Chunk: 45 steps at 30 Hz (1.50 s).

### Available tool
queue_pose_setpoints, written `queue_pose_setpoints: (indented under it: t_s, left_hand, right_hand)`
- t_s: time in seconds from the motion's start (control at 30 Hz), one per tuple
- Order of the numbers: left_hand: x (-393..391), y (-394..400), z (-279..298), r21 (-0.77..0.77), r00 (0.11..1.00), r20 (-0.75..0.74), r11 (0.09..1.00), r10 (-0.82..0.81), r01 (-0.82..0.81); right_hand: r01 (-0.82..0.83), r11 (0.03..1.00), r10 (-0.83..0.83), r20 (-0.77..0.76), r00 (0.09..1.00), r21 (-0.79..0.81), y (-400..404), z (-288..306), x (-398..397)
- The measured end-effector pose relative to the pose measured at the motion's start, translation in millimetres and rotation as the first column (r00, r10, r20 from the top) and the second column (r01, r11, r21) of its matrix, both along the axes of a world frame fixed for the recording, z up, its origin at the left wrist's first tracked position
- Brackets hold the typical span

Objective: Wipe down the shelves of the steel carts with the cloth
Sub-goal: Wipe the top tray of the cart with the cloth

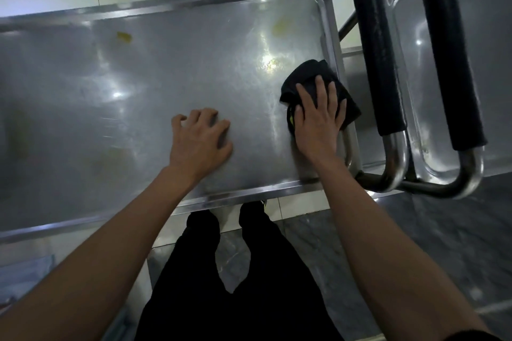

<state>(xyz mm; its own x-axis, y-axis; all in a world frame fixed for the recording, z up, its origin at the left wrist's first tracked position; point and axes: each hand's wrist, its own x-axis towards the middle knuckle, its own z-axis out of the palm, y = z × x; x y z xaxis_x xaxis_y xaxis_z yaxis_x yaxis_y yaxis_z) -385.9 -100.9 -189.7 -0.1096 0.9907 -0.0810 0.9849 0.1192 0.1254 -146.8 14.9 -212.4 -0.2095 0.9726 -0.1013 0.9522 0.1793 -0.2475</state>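
Note:
The top shelf [155, 72] of a steel cart fills the middle of the head view, shiny with glare. A black cloth [310, 75] lies bunched at the shelf's right end against the raised rim. My right hand [318, 119] presses flat on the cloth, fingers spread. My left hand [199, 138] rests on the bare steel near the front edge, fingers curled, holding nothing. Yellowish smears show on the shelf at the far left [123, 37], the far right [279, 26] and beside the cloth [273, 63].
Two steel push handles with black foam grips [374, 58] [451, 63] stand right of the shelf. A second steel cart's shelf [412, 97] lies beyond them. My legs in black trousers [235, 271] stand at the front edge, on a tiled floor.

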Motion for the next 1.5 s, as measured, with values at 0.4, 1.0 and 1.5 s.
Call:
queue_pose_setpoints:
  t_s: [0.4,1.0,1.5]
  left_hand:
    - [-49.7,-10.6,5.6,-0.023,0.989,0.084,0.992,0.123,-0.121]
    - [-108.1,-30.3,6.4,-0.076,0.987,0.067,0.987,0.146,-0.141]
    - [-50.4,36.3,13.5,-0.144,0.995,0.057,0.987,0.079,-0.07]
  right_hand:
    - [0.017,0.999,-0.017,0.006,1.0,0.033,-27.3,-10.4,-77.2]
    - [-0.292,0.956,0.292,0.013,0.956,0.021,-78.6,-9.3,-224.6]
    - [-0.089,0.996,0.088,-0.078,0.993,-0.007,-3.4,-0.3,-104.8]
